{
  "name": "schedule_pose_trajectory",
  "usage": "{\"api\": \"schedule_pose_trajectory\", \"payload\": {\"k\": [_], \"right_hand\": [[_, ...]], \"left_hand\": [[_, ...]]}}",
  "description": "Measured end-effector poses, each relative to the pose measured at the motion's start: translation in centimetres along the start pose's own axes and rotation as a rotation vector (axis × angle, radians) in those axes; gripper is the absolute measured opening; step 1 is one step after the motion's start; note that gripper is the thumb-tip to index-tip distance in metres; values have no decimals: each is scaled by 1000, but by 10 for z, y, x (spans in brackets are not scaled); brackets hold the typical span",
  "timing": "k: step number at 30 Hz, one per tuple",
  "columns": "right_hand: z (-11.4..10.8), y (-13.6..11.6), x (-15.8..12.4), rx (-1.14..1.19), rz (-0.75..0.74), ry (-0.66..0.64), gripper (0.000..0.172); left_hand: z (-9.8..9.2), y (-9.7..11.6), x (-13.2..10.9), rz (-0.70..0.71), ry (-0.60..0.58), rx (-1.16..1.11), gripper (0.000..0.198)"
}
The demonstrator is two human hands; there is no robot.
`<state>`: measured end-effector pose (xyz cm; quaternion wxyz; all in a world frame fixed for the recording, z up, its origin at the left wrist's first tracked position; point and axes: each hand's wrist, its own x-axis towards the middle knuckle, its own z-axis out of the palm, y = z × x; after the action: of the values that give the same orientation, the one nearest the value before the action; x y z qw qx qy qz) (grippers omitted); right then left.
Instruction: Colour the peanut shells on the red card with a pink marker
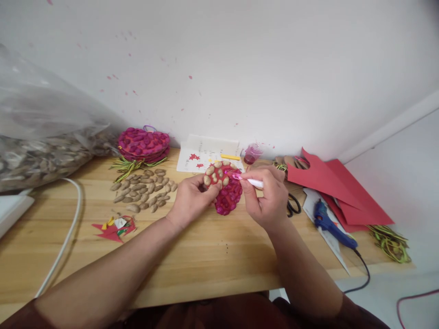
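My left hand [197,196] grips the left edge of a round red disc with peanuts stuck on it [228,199]. Its lower right part is painted glossy magenta, while the peanuts at the upper left are bare tan. In my right hand [265,194] is a white-handled paintbrush [254,182], its pink-coated tip touching the disc near the top. My right fingers are closed round the handle. Behind the disc stands a small clear cup of magenta paint [253,153]. Loose peanuts [144,188] lie on the table left of my left hand.
Several finished magenta discs [144,144] are stacked at the back left, beside a big plastic bag of peanuts [48,151]. Red paper scraps [111,230] lie front left. On the right are black-handled scissors [294,204], a blue glue gun [331,224] with its cord, and red card sheets [343,192].
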<state>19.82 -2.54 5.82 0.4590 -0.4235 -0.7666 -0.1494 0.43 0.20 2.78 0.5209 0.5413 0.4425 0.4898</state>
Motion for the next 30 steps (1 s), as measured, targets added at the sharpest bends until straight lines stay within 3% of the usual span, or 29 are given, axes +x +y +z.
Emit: {"api": "schedule_pose_trajectory", "payload": {"k": [30], "right_hand": [[-2,1,0,-1,19,55,9]], "left_hand": [[1,-1,0,-30,-6,-15,32]]}}
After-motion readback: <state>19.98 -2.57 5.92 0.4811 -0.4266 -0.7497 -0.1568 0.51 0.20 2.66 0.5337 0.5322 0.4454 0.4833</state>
